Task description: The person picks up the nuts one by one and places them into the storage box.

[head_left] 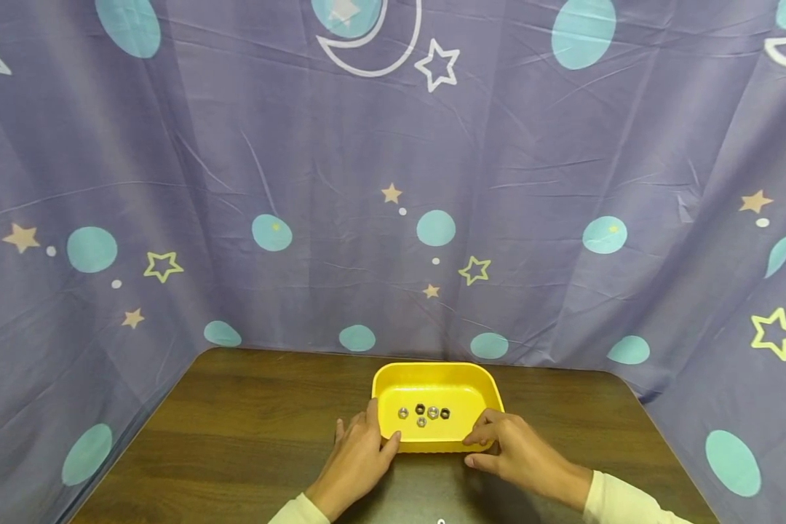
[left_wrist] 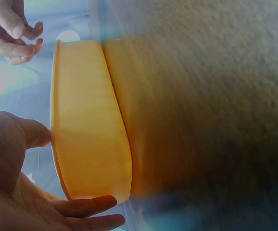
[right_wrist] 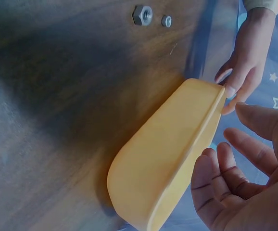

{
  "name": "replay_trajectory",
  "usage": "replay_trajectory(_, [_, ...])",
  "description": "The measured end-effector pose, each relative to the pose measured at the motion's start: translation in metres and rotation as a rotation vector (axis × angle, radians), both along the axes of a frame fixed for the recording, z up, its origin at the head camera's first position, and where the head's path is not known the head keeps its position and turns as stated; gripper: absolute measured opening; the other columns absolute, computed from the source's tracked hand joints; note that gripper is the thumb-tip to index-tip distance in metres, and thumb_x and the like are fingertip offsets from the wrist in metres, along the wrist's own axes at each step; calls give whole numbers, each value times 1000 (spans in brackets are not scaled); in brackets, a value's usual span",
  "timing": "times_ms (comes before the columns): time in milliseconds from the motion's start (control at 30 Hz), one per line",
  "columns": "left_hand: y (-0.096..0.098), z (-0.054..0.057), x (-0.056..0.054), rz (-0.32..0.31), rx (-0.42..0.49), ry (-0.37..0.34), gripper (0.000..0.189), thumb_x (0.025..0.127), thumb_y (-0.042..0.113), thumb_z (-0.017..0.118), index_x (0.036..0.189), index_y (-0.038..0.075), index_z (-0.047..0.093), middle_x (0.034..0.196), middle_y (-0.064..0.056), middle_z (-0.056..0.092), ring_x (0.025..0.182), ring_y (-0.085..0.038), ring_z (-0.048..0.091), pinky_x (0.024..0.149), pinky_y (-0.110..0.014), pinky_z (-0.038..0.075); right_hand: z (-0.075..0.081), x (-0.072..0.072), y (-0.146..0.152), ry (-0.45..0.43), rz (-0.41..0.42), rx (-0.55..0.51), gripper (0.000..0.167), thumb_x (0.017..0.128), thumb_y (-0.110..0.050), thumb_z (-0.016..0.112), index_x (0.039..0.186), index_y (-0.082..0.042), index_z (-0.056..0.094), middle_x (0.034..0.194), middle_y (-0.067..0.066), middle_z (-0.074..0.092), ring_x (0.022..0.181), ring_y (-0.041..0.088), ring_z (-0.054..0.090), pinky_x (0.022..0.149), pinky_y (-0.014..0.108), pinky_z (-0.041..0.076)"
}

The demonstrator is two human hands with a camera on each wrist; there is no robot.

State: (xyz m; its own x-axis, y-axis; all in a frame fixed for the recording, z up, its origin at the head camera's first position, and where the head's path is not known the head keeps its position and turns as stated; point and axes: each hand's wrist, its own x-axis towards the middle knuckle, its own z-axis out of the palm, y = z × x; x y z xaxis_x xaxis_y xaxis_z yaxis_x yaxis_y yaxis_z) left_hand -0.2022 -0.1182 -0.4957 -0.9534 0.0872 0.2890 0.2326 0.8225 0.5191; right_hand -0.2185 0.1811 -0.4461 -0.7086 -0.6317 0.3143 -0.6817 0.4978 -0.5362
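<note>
The nuts (head_left: 433, 413) could be spilled if the yellow tray (head_left: 432, 377), gripped only by the left hand (head_left: 356, 453), is tilted, the fingers of the right hand (head_left: 516, 451) being relaxed.

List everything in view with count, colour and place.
Tray: one, yellow, on table
Bright hex nuts: three, silver, in tray
Dark hex nuts: two, black, in tray
Loose hex nuts: two, silver, on table, near side of tray
Table: one, brown, under tray
Star-print curtain: one or more, purple, behind and beside table
Sleeves: two, cream, at wrists
Left hand: one, bare, touching tray's left end
Right hand: one, bare, by tray's near right corner
</note>
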Motion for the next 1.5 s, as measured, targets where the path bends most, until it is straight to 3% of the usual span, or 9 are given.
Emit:
replay_trajectory(300, [0, 0, 0, 9, 0, -14, 74, 102, 31, 79, 154, -12, 47, 137, -31, 69, 133, -47, 64, 112, -88, 33, -4, 10, 4, -58, -23, 1, 17, 92, -18, 91, 108, -11, 87, 99, -9, 68, 76, -4, 56, 63, 20, 54])
replay_trajectory(700, [-1, -1, -2, 7, -8, 6, 73, 102, 30, 80, 152, -11, 48, 134, -31, 70, 130, -47, 66, 111, -88, 34, -25, 17, 11, -63, 1, 8, 17, 91, -18, 93, 105, -11, 87, 97, -11, 70, 82, 1, 61, 67, 22, 54])
replay_trajectory(867, [-1, -1, -2, 9, -2, 1, 72, 102, 30, 79, 152, -11, 48, 134, -31, 70, 130, -47, 66, 111, -88, 33, -34, 20, 14, -40, 36, 18, 15, 91, -18, 93, 104, -13, 86, 96, -12, 69, 85, 1, 62, 70, 25, 56])
replay_trajectory(1200, [0, -2, -3, 14, -1, -11, 74, 103, 31, 78, 154, -13, 47, 136, -31, 69, 131, -47, 65, 113, -87, 32, -50, 27, 21, -112, 139, 40, 13, 93, -18, 91, 104, -13, 86, 97, -13, 69, 86, -4, 60, 70, 23, 56])
replay_trajectory(1500, [0, -3, -3, 19, -8, -12, 74, 103, 31, 78, 153, -13, 48, 137, -31, 69, 131, -46, 65, 112, -87, 33, -65, 29, 23, -6, 225, 38, 15, 88, -9, 93, 101, -9, 85, 93, -7, 69, 82, -8, 57, 65, 15, 52])
